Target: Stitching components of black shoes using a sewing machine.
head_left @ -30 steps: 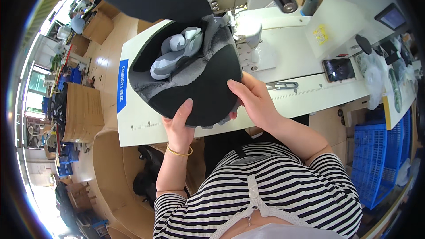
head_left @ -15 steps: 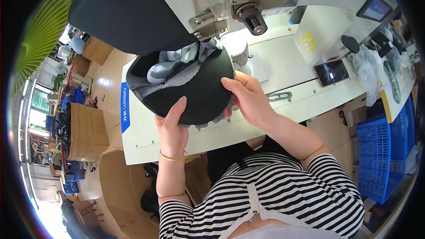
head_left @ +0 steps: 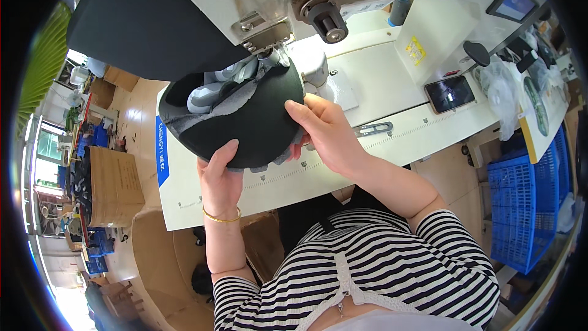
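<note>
A rounded black fabric piece [head_left: 260, 119] with a grey lining and ragged grey edges is under the needle area [head_left: 269, 58] of a sewing machine. Its near left rim is gripped by my left hand [head_left: 219, 175], the thumb on top and the fingers tucked beneath. My right hand [head_left: 327, 135] pinches the right rim, thumb above and fingertips partly hidden below. Pale grey smooth shapes [head_left: 201, 98] show in the fold at the piece's far left. The needle tip itself is hard to make out.
The machine's head, with a dark panel [head_left: 147, 24], overhangs the work. On the white table [head_left: 214, 199] are a slotted metal plate [head_left: 375, 129] and a phone [head_left: 450, 95]. Blue crates [head_left: 514, 214] stand at right; cardboard boxes [head_left: 113, 178] sit on the left floor.
The view has shifted, so the machine, table and hands all appear farther left. Both hands keep the same hold on the black fabric piece, which has barely moved relative to the machine.
</note>
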A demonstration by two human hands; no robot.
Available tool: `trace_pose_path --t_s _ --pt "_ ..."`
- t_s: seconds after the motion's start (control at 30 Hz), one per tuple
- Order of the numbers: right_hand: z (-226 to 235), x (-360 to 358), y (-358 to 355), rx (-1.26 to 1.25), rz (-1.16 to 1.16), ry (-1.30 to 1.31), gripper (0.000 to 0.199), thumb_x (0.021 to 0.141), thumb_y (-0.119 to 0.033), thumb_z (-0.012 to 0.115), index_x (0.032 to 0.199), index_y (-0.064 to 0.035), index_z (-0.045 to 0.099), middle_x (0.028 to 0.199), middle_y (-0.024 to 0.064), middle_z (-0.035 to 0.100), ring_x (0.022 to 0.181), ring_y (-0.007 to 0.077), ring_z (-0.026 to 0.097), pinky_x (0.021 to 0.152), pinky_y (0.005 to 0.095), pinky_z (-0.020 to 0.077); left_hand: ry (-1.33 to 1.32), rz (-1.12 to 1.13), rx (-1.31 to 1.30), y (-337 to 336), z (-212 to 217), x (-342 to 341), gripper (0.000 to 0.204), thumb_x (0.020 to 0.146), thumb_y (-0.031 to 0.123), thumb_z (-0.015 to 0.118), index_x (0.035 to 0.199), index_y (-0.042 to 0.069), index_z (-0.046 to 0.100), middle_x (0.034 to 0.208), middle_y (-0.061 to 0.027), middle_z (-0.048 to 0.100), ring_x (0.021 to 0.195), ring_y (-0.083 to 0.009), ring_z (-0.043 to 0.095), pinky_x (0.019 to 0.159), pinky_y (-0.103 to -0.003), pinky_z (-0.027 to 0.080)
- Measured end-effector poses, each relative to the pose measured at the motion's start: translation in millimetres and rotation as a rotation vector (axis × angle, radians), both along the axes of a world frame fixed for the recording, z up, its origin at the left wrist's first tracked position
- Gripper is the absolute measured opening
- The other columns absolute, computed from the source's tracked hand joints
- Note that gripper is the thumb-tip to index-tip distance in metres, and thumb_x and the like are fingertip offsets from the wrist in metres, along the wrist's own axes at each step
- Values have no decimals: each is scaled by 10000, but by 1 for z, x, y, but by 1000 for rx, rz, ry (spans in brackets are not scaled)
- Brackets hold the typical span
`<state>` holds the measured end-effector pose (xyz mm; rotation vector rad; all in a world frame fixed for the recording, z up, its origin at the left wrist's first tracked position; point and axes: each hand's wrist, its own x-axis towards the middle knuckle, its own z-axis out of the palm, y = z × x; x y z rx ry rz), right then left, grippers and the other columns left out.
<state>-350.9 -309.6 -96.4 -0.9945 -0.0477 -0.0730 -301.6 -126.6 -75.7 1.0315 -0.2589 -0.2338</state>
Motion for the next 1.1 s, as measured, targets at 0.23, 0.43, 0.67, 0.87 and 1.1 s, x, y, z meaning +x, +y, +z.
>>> trace_pose_path --t_s 0.23,0.43,0.67,0.87,1.1 --pt "-2 -20 14 76 31 -27 276 978 -244 431 1010 19 512 811 99 618 641 187 632 560 275 502 11 6 15 3 -2 1 357 803 -60 508 1160 -50 516 1106 -127 594 1019 -227 589 897 -339 479" --pt "-4 -9 7 50 32 -31 284 979 -251 430 996 19 518 839 103 619 646 190 635 561 275 504 -37 -36 -46 -4 -6 7 344 823 -43 515 1167 -34 518 1121 -122 586 1028 -222 584 885 -349 482" --pt "0 2 0 31 -12 -22 285 977 -258 434 946 12 520 798 90 601 616 190 632 541 270 501 -44 -28 -49 -13 -6 11 376 840 -19 499 1216 -11 484 1176 -119 556 1073 -224 554 892 -352 474" --pt "-1 11 -3 43 -34 -16 287 977 -248 433 910 18 519 787 95 595 608 188 631 533 261 505 -29 -4 -18 -20 -10 16 364 840 3 537 1201 -5 493 1156 -98 566 1050 -202 554 901 -349 447" --pt "-1 12 -4 3 -45 -51 284 976 -235 436 912 27 526 782 106 605 618 192 637 551 268 520 -121 88 -5 -35 -14 14 354 842 -3 537 1194 19 501 1176 -100 549 1071 -222 546 881 -387 472"
